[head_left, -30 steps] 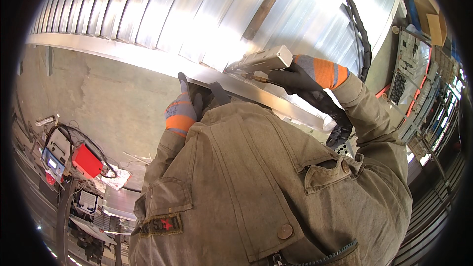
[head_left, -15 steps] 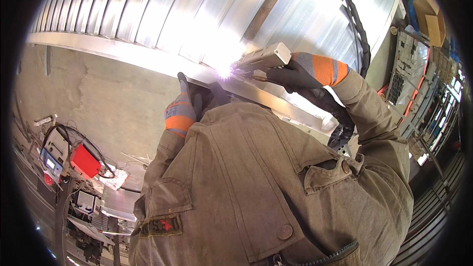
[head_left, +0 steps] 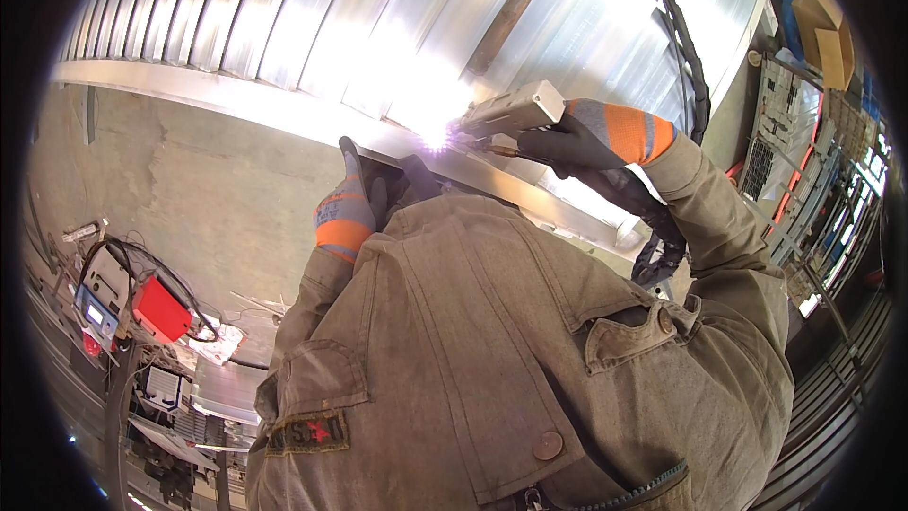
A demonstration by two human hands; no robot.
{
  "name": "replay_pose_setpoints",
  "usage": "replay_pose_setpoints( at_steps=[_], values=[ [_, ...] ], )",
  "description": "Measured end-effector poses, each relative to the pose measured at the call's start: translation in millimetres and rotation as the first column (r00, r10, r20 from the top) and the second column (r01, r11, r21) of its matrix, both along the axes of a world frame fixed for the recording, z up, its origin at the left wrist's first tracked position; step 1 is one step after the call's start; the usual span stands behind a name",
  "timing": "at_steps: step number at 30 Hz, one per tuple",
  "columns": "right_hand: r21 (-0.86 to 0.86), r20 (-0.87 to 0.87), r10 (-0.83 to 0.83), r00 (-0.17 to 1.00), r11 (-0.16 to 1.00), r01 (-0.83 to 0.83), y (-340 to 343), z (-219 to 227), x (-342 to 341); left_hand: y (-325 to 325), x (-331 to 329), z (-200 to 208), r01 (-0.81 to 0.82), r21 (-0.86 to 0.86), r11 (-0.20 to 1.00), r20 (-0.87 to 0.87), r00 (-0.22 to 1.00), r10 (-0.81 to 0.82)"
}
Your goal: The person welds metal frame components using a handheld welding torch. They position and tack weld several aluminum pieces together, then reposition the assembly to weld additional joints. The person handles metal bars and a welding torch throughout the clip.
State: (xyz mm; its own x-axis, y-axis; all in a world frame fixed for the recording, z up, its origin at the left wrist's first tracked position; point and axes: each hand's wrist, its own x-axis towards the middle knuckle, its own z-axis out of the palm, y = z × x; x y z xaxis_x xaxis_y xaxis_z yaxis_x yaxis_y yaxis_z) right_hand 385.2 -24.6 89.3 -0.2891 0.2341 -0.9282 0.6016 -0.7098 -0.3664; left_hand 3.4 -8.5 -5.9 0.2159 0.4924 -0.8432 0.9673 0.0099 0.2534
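My right hand (head_left: 577, 144), in a grey and orange glove with dark fingers, is closed around a welding torch (head_left: 503, 149). A pale rectangular metal block (head_left: 513, 110) sits just above the torch, against the same hand. At the torch tip a bright violet-white arc (head_left: 437, 138) burns on the edge of the metal frame (head_left: 369, 134), and glare washes out the metal around it. My left hand (head_left: 348, 210), gloved alike, is closed just below the frame edge with its thumb up. Beside it is a dark flat piece (head_left: 416, 180); what its fingers grip is hidden.
Ribbed shiny metal panel (head_left: 312, 9) fills the far side, with an orange-headed hammer (head_left: 515, 14) lying on it. A black cable (head_left: 686, 38) runs down its right part. Red box (head_left: 163, 310) and cables stand on the floor at left; a cardboard box (head_left: 823, 33) is at far right.
The torch, the pale block and my right hand have shifted slightly to the right, and the arc with them along the frame edge. My left hand stays in place.
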Motion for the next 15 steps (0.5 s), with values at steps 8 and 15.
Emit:
replay_pose_setpoints(
  at_steps=[8,15],
  values=[
    [0.003,-0.005,-0.044,0.999,0.999,0.044,-5,2,5,0,0,3,-0.015,-0.013,1.0,0.014,1.0,0.015],
    [0.055,-0.021,-0.043,0.999,0.998,0.044,0,19,3,1,2,9,0.097,0.019,0.995,-0.049,0.994,-0.096]
  ],
)
